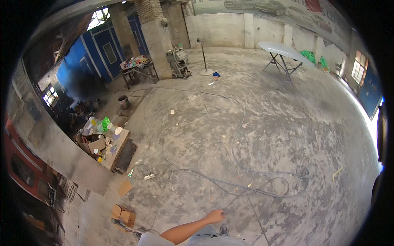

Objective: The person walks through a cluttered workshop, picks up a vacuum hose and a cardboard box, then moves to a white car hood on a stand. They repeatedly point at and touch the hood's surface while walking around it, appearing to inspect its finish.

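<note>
My left hand (215,216) is at the lower middle, its forearm reaching in from the lower edge out of a light grey sleeve (155,239). Its fingers are curled closed, and what they hold, if anything, is hidden. Just beyond the knuckles a thin dark cable (236,200) lies on the floor; I cannot tell whether it runs into the fist. Below the hand show my grey clothing (203,237) and a dark shoe (224,229). My right hand is out of sight.
Long grey hose loops (213,179) cross the concrete floor (205,143). Left stand a cluttered bench (123,143), an open cardboard box (124,215) and a bucket (124,102). Farther off are a cluttered table (137,69), a wheeled machine (178,63), a pole stand (204,57) and a pale panel on trestles (283,51).
</note>
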The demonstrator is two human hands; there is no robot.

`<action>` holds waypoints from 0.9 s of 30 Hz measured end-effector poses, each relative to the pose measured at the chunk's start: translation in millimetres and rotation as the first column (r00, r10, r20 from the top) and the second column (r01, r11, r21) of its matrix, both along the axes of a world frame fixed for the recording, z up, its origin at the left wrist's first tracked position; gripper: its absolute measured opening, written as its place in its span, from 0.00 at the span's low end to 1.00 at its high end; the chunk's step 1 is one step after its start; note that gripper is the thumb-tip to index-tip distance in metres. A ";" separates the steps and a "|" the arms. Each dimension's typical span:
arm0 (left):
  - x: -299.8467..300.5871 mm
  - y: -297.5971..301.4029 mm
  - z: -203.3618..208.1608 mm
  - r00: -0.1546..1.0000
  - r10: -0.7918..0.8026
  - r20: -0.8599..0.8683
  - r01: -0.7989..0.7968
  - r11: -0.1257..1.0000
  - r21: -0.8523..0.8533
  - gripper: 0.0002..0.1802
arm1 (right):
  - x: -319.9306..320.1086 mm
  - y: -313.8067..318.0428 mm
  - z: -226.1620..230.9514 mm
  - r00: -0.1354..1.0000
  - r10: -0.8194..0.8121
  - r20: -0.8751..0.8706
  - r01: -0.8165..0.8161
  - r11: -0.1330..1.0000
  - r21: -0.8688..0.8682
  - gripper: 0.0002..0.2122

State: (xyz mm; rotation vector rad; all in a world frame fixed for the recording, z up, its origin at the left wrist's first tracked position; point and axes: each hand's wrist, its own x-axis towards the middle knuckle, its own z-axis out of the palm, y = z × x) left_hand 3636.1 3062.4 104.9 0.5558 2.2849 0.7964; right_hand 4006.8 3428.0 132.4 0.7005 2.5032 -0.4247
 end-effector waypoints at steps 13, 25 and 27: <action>25.8 21.2 -20.5 0.897 -0.420 0.142 0.443 0.837 -0.321 0.23 | 193.4 -2.4 17.7 0.744 -0.554 0.373 0.637 0.757 -0.145 0.16; -6.7 -63.6 -14.1 0.997 0.008 0.073 0.022 0.916 -0.400 0.25 | -67.5 -30.9 -4.9 0.922 -0.083 -0.379 0.088 0.996 -0.005 0.13; -14.3 -86.8 -28.2 0.999 0.048 0.000 -0.044 0.907 -0.418 0.27 | -162.2 -33.3 9.0 0.928 -0.045 -0.369 0.051 0.999 0.007 0.12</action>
